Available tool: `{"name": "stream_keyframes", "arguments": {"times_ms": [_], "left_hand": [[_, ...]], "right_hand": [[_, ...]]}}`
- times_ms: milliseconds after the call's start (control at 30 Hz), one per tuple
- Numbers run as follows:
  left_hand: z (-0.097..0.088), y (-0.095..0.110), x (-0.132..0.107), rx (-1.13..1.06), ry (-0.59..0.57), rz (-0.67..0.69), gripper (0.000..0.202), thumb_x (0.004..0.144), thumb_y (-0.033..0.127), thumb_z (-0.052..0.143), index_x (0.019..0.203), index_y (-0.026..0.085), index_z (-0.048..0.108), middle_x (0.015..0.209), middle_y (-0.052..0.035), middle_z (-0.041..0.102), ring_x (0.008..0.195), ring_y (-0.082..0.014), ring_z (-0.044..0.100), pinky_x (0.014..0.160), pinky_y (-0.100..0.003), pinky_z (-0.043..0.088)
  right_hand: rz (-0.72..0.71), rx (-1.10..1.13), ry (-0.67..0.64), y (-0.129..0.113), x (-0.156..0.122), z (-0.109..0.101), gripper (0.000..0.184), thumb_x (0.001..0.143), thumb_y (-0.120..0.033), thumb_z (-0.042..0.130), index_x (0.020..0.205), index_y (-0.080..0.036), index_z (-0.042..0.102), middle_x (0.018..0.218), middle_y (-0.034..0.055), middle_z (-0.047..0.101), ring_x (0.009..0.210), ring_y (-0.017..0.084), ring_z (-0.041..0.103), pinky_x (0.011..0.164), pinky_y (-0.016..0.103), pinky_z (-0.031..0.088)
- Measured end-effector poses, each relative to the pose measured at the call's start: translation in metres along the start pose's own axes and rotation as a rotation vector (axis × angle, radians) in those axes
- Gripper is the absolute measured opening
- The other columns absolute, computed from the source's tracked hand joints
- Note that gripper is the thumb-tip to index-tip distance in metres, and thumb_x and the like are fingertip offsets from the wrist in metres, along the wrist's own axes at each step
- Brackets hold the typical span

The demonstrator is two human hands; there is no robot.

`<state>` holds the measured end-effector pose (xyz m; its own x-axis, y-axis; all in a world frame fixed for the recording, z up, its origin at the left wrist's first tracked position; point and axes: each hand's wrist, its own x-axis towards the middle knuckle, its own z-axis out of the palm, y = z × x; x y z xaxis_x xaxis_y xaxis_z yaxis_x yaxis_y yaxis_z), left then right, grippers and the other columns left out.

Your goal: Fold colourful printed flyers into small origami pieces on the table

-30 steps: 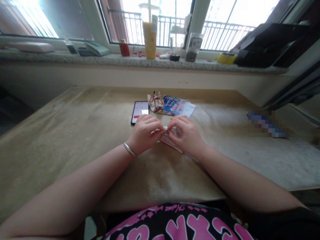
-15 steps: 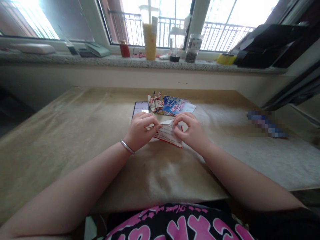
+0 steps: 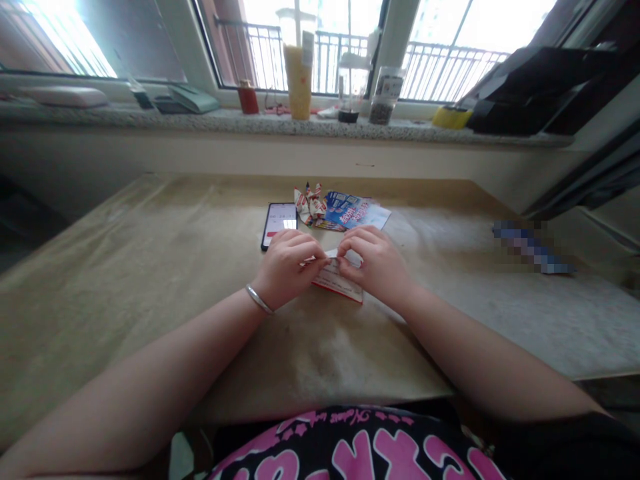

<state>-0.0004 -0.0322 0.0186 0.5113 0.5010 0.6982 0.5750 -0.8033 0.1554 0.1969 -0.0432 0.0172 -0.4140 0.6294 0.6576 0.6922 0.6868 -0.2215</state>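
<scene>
My left hand (image 3: pixel 287 267), with a silver bangle at the wrist, and my right hand (image 3: pixel 377 262) both pinch a folded sheet of white and red printed paper (image 3: pixel 339 281) that lies on the table (image 3: pixel 150 280) in front of me. Their fingertips meet over the paper's upper edge, and much of the sheet is hidden under the fingers. Just beyond my left hand lies a black phone (image 3: pixel 279 223) with its screen lit.
Behind the hands sit small folded red and white paper figures (image 3: pixel 309 203) and blue printed leaflets (image 3: pixel 353 212). A blurred blue object (image 3: pixel 530 245) lies at the right. The stone windowsill (image 3: pixel 280 123) holds a yellow cup, jars, a red can and dark items.
Half a second ago my hands were apart with the paper spread between them. Now they have drawn back together over it, fingertips touching, with less of the sheet showing.
</scene>
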Motion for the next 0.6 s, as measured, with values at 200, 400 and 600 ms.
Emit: {"name": "stream_keyframes", "arguments": {"times_ms": [200,400,600], "left_hand": [[0.003,0.000,-0.001,0.011,-0.004,-0.023,0.025,0.086,0.029,0.057,0.064,0.018,0.057,0.069,-0.0014,0.064,0.068,-0.0149,0.054,0.070,-0.030,0.040],[0.003,-0.001,-0.001,0.020,-0.019,-0.036,0.022,0.086,0.031,0.058,0.067,0.018,0.058,0.070,-0.0013,0.064,0.069,-0.0152,0.055,0.071,-0.030,0.040],[0.008,-0.014,-0.004,-0.047,-0.045,-0.123,0.009,0.083,0.025,0.060,0.080,0.017,0.062,0.080,-0.0025,0.064,0.076,-0.0155,0.057,0.074,-0.030,0.044]], "right_hand": [[-0.025,-0.048,-0.026,-0.001,0.001,-0.005,0.005,0.079,-0.020,0.058,0.074,-0.020,0.060,0.086,0.0052,0.066,0.095,0.021,0.057,0.089,0.036,0.044],[-0.029,-0.077,-0.024,0.000,0.000,-0.006,0.008,0.083,-0.022,0.054,0.078,-0.020,0.061,0.090,0.0062,0.066,0.099,0.022,0.057,0.090,0.037,0.044],[-0.009,-0.087,0.050,0.007,0.000,-0.007,0.011,0.085,-0.022,0.052,0.078,-0.020,0.061,0.089,0.0067,0.066,0.096,0.021,0.058,0.089,0.036,0.044]]}}
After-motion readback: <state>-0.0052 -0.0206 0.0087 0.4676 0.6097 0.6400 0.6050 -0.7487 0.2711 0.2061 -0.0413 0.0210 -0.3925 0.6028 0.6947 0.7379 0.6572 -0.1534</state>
